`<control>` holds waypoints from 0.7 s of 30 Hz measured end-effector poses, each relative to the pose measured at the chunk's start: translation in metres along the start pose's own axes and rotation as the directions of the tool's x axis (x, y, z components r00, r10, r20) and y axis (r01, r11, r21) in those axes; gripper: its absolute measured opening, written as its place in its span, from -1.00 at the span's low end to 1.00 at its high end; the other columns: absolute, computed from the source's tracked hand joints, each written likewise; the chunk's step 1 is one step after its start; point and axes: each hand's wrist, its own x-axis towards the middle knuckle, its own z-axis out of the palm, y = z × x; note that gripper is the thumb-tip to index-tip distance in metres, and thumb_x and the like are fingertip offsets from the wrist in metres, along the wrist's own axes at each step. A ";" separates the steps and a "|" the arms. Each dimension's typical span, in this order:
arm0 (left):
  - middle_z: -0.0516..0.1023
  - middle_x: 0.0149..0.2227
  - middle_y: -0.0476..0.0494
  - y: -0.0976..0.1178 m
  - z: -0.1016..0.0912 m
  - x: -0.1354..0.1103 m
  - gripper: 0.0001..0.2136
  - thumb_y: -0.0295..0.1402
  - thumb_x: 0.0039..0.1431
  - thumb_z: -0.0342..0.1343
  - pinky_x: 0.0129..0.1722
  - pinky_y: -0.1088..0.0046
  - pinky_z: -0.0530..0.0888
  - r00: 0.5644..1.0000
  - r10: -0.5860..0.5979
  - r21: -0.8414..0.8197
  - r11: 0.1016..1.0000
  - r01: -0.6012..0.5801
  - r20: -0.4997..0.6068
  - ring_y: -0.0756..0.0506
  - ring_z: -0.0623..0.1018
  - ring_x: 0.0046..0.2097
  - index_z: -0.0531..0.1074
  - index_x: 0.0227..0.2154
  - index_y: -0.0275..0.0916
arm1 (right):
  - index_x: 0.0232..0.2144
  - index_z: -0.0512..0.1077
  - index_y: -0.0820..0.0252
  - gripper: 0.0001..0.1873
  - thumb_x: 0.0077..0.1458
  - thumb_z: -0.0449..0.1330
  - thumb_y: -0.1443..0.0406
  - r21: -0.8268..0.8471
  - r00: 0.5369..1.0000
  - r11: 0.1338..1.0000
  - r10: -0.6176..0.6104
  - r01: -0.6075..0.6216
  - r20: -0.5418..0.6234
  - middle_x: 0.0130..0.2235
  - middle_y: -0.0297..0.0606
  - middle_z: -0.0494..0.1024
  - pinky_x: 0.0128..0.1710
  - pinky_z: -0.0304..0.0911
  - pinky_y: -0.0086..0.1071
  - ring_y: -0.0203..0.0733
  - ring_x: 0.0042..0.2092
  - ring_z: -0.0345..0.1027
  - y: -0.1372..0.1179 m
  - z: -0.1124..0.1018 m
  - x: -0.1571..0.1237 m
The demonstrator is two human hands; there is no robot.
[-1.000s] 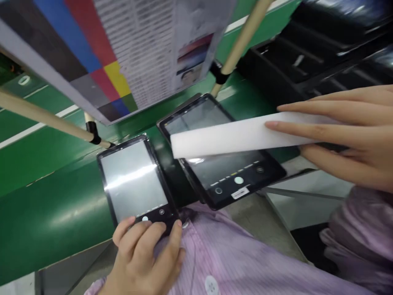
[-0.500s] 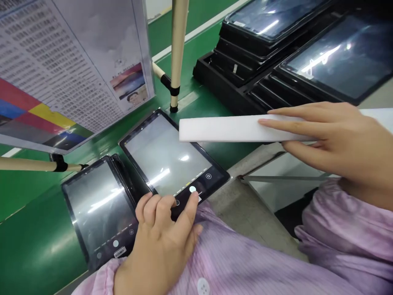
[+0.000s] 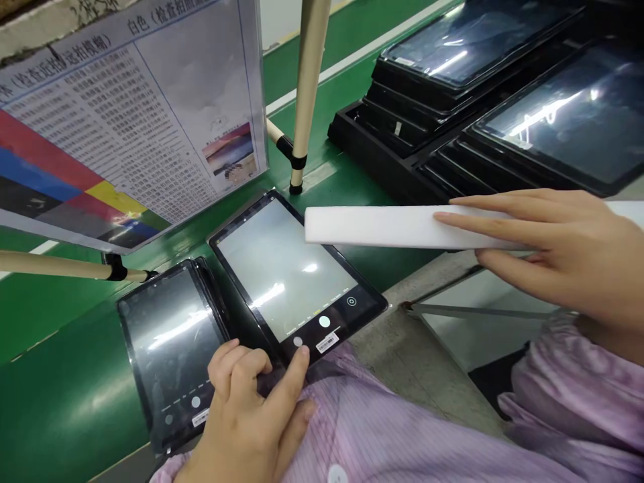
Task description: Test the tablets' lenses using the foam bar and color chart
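A tablet (image 3: 289, 261) with a lit camera screen lies tilted in front of me, its lower edge near my purple-striped clothing. My left hand (image 3: 254, 402) holds nothing; its index finger points at the grey round icon on the tablet's lower edge, while the other fingers are bent and apart. Whether the fingertip touches the glass I cannot tell. My right hand (image 3: 558, 248) grips a long white foam bar (image 3: 372, 226) between thumb and fingers, the bar's end hanging over the tablet's right side. A second tablet (image 3: 174, 342), with a darker camera screen, lies left of the first, on another dark flat thing.
A printed sheet (image 3: 171, 127) with colour blocks hangs at upper left on a frame of beige pipes (image 3: 309, 80). Black trays (image 3: 375, 137) with more tablets (image 3: 563, 114) stand at upper right on the green table (image 3: 70, 362).
My left index finger has moved from the white shutter circle to the grey icon at its lower left. The second tablet's screen looks darker. The whole view has shifted slightly.
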 end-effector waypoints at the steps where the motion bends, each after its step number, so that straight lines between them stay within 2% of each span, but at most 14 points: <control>1: 0.22 -0.18 -0.16 0.001 0.001 -0.001 -0.70 -0.34 0.27 0.13 0.14 0.15 0.24 1.000 -0.018 -0.014 1.000 0.018 -0.007 -0.17 0.30 -0.07 0.54 0.04 -0.18 | 0.12 0.49 -0.16 -0.53 0.16 0.11 0.20 0.012 1.000 1.000 0.017 -0.017 0.013 0.08 -0.24 0.54 -0.08 0.35 -0.07 0.00 -0.07 0.49 -0.003 -0.001 0.001; 4: 0.23 -0.17 -0.18 0.007 0.002 -0.003 -0.74 -0.37 0.30 0.08 0.12 0.12 0.25 0.998 -0.055 -0.038 0.998 0.055 -0.001 -0.18 0.29 -0.07 0.56 -0.01 -0.18 | 0.11 0.51 -0.07 -0.53 0.13 0.15 0.21 0.117 0.982 0.975 0.186 -0.189 0.037 0.11 -0.23 0.52 -0.08 0.37 -0.18 -0.05 0.01 0.48 -0.013 0.014 0.004; 6: 0.24 -0.16 -0.19 0.009 0.003 -0.004 -0.74 -0.38 0.30 0.09 0.11 0.10 0.25 0.998 -0.055 -0.052 0.997 0.056 0.020 -0.19 0.29 -0.06 0.57 -0.02 -0.19 | 0.13 0.50 0.03 -0.47 0.08 0.17 0.22 0.180 0.942 0.925 0.335 -0.335 0.032 0.13 -0.17 0.50 -0.01 0.37 -0.19 -0.03 0.06 0.45 -0.019 0.042 0.006; 8: 0.24 -0.15 -0.20 0.010 0.004 -0.005 -0.75 -0.38 0.29 0.10 0.10 0.09 0.25 0.998 -0.061 -0.063 0.996 0.063 0.034 -0.20 0.28 -0.05 0.58 -0.03 -0.21 | 0.13 0.50 0.13 -0.43 0.04 0.18 0.23 0.148 0.893 0.881 0.443 -0.449 0.074 0.13 -0.07 0.49 0.11 0.30 -0.04 0.09 0.11 0.40 -0.024 0.078 0.006; 10: 0.25 -0.14 -0.21 0.010 0.003 -0.008 -0.75 -0.39 0.29 0.10 0.09 0.09 0.24 0.996 -0.070 -0.057 0.996 0.073 0.046 -0.21 0.27 -0.04 0.58 -0.04 -0.23 | 0.11 0.51 0.16 -0.43 0.02 0.21 0.22 0.050 0.826 0.835 0.531 -0.548 0.188 0.18 0.04 0.42 0.15 0.17 0.21 0.26 0.17 0.29 -0.027 0.110 0.005; 12: 0.26 -0.14 -0.22 0.008 0.001 -0.013 -0.75 -0.39 0.28 0.11 0.08 0.09 0.25 0.995 -0.087 -0.028 0.996 0.088 0.046 -0.21 0.27 -0.05 0.58 -0.04 -0.24 | 0.16 0.46 0.16 -0.39 0.04 0.25 0.17 0.041 0.779 0.795 0.581 -0.605 0.236 0.30 0.12 0.24 0.17 0.02 0.37 0.39 0.27 0.14 -0.029 0.127 0.003; 14: 0.27 -0.14 -0.22 0.004 -0.003 -0.024 -0.76 -0.41 0.27 0.13 0.08 0.08 0.25 0.994 -0.101 0.022 0.995 0.100 0.037 -0.21 0.29 -0.05 0.58 -0.05 -0.25 | 0.25 0.36 0.13 -0.30 0.08 0.26 0.09 0.220 0.782 0.751 0.596 -0.623 0.179 0.37 0.12 0.10 0.23 -0.01 0.34 0.34 0.32 0.09 -0.035 0.125 0.002; 16: 0.29 -0.16 -0.21 -0.002 -0.011 -0.042 -0.78 -0.43 0.25 0.15 0.10 0.07 0.26 0.993 -0.112 0.076 0.991 0.110 0.023 -0.20 0.31 -0.07 0.59 -0.08 -0.25 | 0.32 0.25 -0.01 -0.26 0.14 0.24 0.02 0.518 0.790 0.641 0.601 -0.567 0.121 0.36 0.00 0.16 0.26 0.09 0.21 0.19 0.30 0.19 -0.048 0.109 0.001; 18: 0.31 -0.19 -0.19 -0.007 -0.020 -0.066 -0.80 -0.43 0.24 0.15 0.09 0.08 0.28 0.989 -0.150 0.130 0.981 0.147 0.011 -0.18 0.34 -0.10 0.60 -0.11 -0.23 | 0.30 0.24 -0.27 -0.33 0.16 0.23 0.00 0.763 0.811 0.441 0.555 -0.473 0.182 0.33 -0.20 0.25 0.26 0.16 0.13 0.08 0.28 0.26 -0.069 0.087 0.003; 20: 0.33 -0.21 -0.18 -0.010 -0.026 -0.088 -0.80 -0.41 0.24 0.16 0.07 0.09 0.29 0.975 -0.221 0.194 0.957 0.217 0.000 -0.16 0.35 -0.12 0.60 -0.12 -0.19 | 0.24 0.26 -0.48 -0.37 0.13 0.28 0.01 0.841 0.840 0.295 0.456 -0.454 0.293 0.33 -0.39 0.27 0.34 0.08 0.08 0.01 0.34 0.17 -0.094 0.069 0.007; 21: 0.33 -0.21 -0.18 -0.010 -0.027 -0.097 -0.80 -0.40 0.24 0.16 0.06 0.08 0.29 0.967 -0.256 0.227 0.941 0.251 -0.005 -0.16 0.35 -0.13 0.60 -0.11 -0.18 | 0.22 0.27 -0.52 -0.36 0.11 0.30 0.01 0.839 0.835 0.248 0.418 -0.484 0.359 0.32 -0.43 0.28 0.37 0.03 0.07 0.00 0.37 0.12 -0.106 0.062 0.009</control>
